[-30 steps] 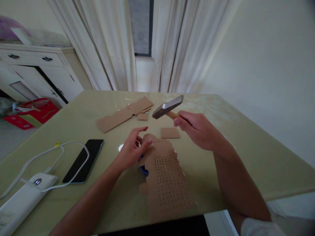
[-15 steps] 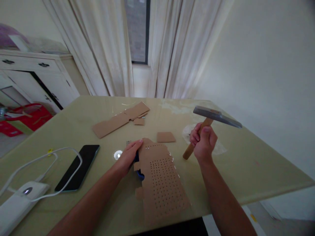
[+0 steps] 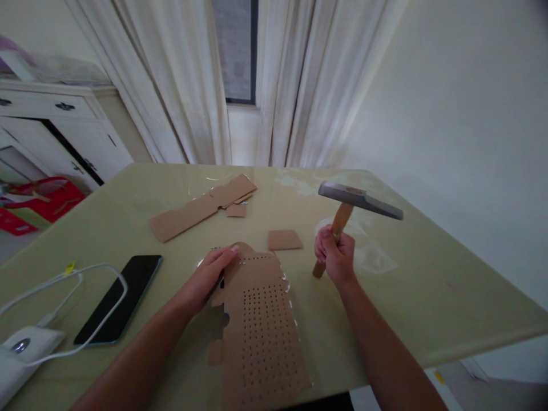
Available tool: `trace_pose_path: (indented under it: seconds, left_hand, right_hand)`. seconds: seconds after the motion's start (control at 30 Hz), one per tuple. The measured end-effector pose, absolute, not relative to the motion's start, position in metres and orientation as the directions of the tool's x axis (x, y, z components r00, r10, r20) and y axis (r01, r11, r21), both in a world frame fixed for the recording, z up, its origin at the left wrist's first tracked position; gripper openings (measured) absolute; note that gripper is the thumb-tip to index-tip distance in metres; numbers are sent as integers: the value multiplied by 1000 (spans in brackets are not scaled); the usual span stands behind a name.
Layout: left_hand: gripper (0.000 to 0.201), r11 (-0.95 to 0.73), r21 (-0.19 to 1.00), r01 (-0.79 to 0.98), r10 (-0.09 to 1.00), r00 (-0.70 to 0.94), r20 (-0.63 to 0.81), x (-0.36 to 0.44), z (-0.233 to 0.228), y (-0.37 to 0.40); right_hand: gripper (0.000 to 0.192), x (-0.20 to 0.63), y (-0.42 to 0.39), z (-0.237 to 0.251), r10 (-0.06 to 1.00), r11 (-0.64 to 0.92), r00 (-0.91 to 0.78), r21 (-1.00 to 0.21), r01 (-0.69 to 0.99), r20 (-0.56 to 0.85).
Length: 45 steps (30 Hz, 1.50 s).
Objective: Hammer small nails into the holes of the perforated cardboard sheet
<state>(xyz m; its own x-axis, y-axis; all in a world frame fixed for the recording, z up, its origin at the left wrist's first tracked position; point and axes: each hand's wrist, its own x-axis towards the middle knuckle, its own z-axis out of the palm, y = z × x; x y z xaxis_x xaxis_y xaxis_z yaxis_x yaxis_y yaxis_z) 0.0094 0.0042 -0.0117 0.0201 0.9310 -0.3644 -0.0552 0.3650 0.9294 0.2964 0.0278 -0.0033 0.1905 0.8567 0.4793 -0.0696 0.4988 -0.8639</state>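
Observation:
My right hand [image 3: 335,257] grips the wooden handle of a hammer [image 3: 358,199], held upright with its grey metal head pointing right, above the table. My left hand [image 3: 208,275] rests flat on the upper left edge of a brown cardboard sheet [image 3: 261,325] punched with rows of small holes. The sheet lies on the yellowish table [image 3: 428,285] in front of me. Something blue shows under the sheet's left edge, mostly hidden.
A small cardboard square [image 3: 285,240] lies beyond the sheet, and a long cardboard strip [image 3: 201,206] farther back. A black phone [image 3: 120,298], a white cable [image 3: 64,279] and a white device [image 3: 21,351] sit at the left. Curtains, a window and a white cabinet [image 3: 64,131] stand behind.
The hammer swung from over the sheet out to the right and now stands upright. My left hand flattened onto the sheet's edge. The view shifted slightly.

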Motion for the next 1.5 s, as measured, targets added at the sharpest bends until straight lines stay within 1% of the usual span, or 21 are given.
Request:
trace_pose_path:
  seconds: [0.1, 0.2, 0.3, 0.4, 0.63, 0.73, 0.87, 0.93, 1.0, 1.03, 1.07, 1.1, 1.13, 1.17, 1.2, 1.23, 1.27, 1.3, 1.33, 1.37, 1.5]
  left_hand:
    - [58, 526, 834, -166, 848, 179, -499, 9, -10, 0]
    - [59, 565, 808, -169, 818, 241, -522, 8, -11, -1]
    - [55, 545, 829, -122, 828, 234, -510, 8, -13, -1]
    - [48, 511, 854, -102, 851, 204, -485, 12, -14, -1]
    - [49, 475, 866, -158, 878, 137, -458, 24, -16, -3]
    - [47, 460, 872, -166, 887, 126, -444, 21, -17, -2]
    - [47, 447, 879, -164, 892, 148, -426, 15, -14, -2]
    - [50, 428, 889, -162, 895, 209, -394, 13, -11, 0]
    - [55, 350, 920, -175, 919, 253, -302, 9, -9, 5]
    - [58, 287, 941, -180, 941, 238, -241, 5, -9, 10]
    - [60, 210, 964, -162, 966, 189, -178, -1, -9, 15]
    - [61, 131, 985, -109, 987, 104, -120, -8, -10, 20]
    - [61, 76, 997, 0, 997, 13, -76, -15, -12, 25]
    - [57, 40, 983, 180, 997, -69, -28, -24, -14, 30]
    - [51, 17, 913, 407, 993, -112, 31, -32, -15, 34]
    - [45, 15, 780, 626, 990, -120, 78, -40, -17, 37]
    - [41, 30, 623, 782, 987, -120, 103, -46, -18, 38]
    - [39, 47, 479, 876, 989, -110, 104, -50, -19, 39]
    - [39, 61, 375, 925, 991, -100, 86, -53, -20, 38]
    - [40, 69, 316, 946, 994, -92, 57, -54, -20, 37]
    - [40, 43, 258, 965, 999, -36, -30, -49, -21, 33]
  right_hand:
    - [54, 292, 26, -12, 851, 504, 200, -863, -44, 486]
    - [58, 291, 25, -19, 831, 530, 214, -847, -31, 513]
    - [62, 292, 26, -22, 832, 533, 204, -846, -38, 515]
    - [64, 294, 29, -20, 853, 504, 186, -862, -54, 488]
    - [67, 296, 41, -16, 925, 365, 155, -925, -107, 347]
    - [68, 297, 45, -17, 937, 324, 178, -937, -133, 299]
    - [69, 299, 46, -16, 932, 314, 244, -935, -165, 270]
    - [70, 299, 45, -15, 930, 312, 260, -933, -178, 261]
    - [70, 299, 45, -14, 932, 304, 263, -934, -187, 250]
    - [70, 299, 45, -14, 933, 299, 263, -935, -190, 245]
    - [70, 299, 45, -14, 934, 294, 264, -936, -191, 240]
    - [69, 299, 45, -14, 935, 290, 266, -938, -191, 235]
    - [69, 298, 45, -14, 935, 287, 271, -939, -190, 231]
    - [70, 298, 45, -14, 933, 286, 277, -940, -187, 228]
    - [70, 297, 45, -14, 932, 285, 284, -941, -184, 227]
    - [71, 297, 44, -15, 930, 285, 290, -942, -181, 225]
    - [71, 296, 44, -15, 929, 284, 295, -942, -177, 225]
    - [71, 295, 44, -15, 928, 283, 297, -943, -173, 224]
    - [71, 294, 43, -16, 928, 281, 297, -945, -169, 223]
    - [71, 294, 43, -16, 929, 279, 295, -946, -165, 223]
    - [71, 292, 41, -15, 934, 271, 280, -951, -147, 223]
